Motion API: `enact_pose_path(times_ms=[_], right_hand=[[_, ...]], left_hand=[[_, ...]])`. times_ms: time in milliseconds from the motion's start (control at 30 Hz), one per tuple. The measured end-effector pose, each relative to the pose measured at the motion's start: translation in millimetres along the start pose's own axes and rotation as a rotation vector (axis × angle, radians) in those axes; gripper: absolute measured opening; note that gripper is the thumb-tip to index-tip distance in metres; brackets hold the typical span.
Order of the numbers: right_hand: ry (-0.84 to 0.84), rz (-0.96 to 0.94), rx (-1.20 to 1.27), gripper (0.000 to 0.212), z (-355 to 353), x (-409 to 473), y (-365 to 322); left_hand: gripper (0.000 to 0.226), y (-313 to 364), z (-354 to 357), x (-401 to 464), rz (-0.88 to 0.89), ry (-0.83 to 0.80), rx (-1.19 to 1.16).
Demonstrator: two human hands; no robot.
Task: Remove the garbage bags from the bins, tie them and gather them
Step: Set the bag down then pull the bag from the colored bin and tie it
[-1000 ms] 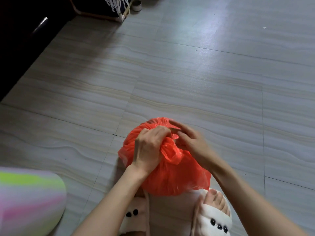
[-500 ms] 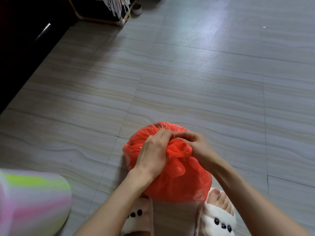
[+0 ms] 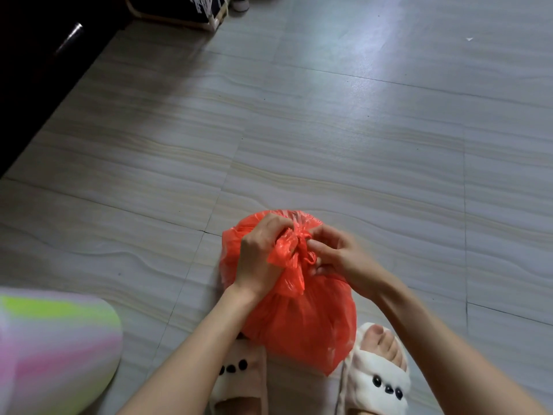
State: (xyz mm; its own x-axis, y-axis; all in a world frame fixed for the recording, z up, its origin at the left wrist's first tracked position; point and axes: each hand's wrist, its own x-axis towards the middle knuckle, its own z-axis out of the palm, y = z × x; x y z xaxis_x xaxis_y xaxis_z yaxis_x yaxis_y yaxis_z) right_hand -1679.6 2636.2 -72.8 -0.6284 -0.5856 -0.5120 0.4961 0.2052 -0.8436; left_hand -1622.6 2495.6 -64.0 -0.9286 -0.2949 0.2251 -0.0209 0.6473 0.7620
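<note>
A full red garbage bag (image 3: pixel 302 322) sits on the tiled floor just in front of my feet. Its mouth is bunched into a twisted knot at the top. My left hand (image 3: pixel 260 256) grips one gathered flap of the bag on the left of the knot. My right hand (image 3: pixel 335 256) pinches the twisted red plastic on the right of the knot. A loose red tail hangs down between both hands.
My feet in white slippers (image 3: pixel 374 381) stand right behind the bag. A pastel striped rounded object (image 3: pixel 54 348) lies at the lower left. Dark furniture (image 3: pixel 36 55) runs along the far left, and a wooden-framed stand (image 3: pixel 179 16) is at the top.
Both hands have worked the bag's top: the loose flaps are now drawn into a tighter knot, with a tail pulled out between the hands. The bag stays on the floor.
</note>
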Motion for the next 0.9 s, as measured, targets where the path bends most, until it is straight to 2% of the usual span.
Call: enact_pose_path(times_ms=[133,200,400,500,567,667,767,833,900], right_hand=[[0.119,-0.087,-0.060,0.023,6,-1,8],[0.189,-0.131,-0.092,0.025,7,-3,12],[0.453,-0.126,-0.131,0.027,4,-8,18],[0.585,-0.120,-0.274,0.027,3,-14,21],[0.606,-0.114,-0.378,0.019,4,-16,20],[0.607,-0.142,-0.526,0.006,5,-17,18],[0.624,-0.174,-0.595,0.007,5,-18,15],[0.625,-0.167,-0.610,0.008,4,-19,15],[0.610,-0.144,-0.614,0.009,2,-21,16]], left_hand=[[0.012,-4,-9,-2,0.035,-0.112,-0.185],[0.012,-5,-11,-6,-0.005,-0.124,-0.216],[0.004,-4,-12,-16,-0.432,-0.023,-0.131],[0.021,-6,-18,-20,-0.624,0.057,-0.123],[0.028,-10,-20,-21,-0.711,0.079,-0.144],[0.026,-11,-25,-24,-0.797,0.112,-0.180],[0.011,-15,-29,-26,-0.862,0.140,-0.249],[0.016,-16,-32,-27,-0.884,0.138,-0.268],[0.011,-16,-33,-28,-0.899,0.123,-0.318]])
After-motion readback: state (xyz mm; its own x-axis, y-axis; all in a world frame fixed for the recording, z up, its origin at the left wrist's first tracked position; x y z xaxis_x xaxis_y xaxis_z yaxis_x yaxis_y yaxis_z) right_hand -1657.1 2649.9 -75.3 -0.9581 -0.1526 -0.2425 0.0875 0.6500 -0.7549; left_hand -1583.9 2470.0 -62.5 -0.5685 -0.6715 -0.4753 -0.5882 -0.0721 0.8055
